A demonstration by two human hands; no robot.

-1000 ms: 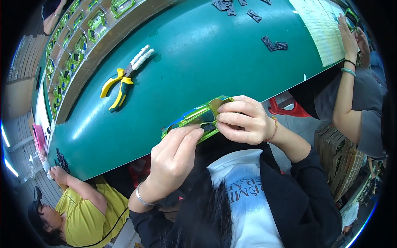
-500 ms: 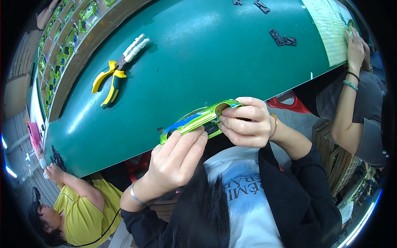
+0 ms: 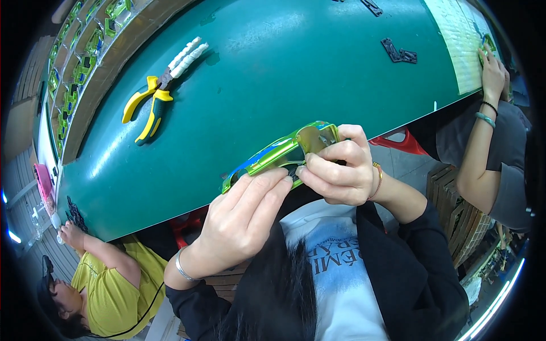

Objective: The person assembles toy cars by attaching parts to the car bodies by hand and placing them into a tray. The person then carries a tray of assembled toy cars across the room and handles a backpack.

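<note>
A shiny green toy car body shell [image 3: 278, 153] with blue markings is held between both hands above the near edge of the table. My left hand [image 3: 244, 207] is closed on its left end, fingertips on the lower side. My right hand [image 3: 341, 170] grips the right end, thumb and fingers reaching to the open underside. Dark parts show inside the shell, partly hidden by my fingers. Farther left on the table lie pliers [image 3: 162, 88] with yellow and dark green handles and white-wrapped jaws.
Small black plastic parts [image 3: 398, 52] lie at the far right. A divided cardboard box [image 3: 94, 94] of green shells stands at the left. A person in yellow [image 3: 111, 284] sits left beside a black pile [image 3: 74, 213]; another person's arm [image 3: 483, 136] works at right over a pale sheet [image 3: 455, 40].
The shell has tilted, its right end rising and its open underside showing more. My right fingers have shifted inward, closer to my left fingertips.
</note>
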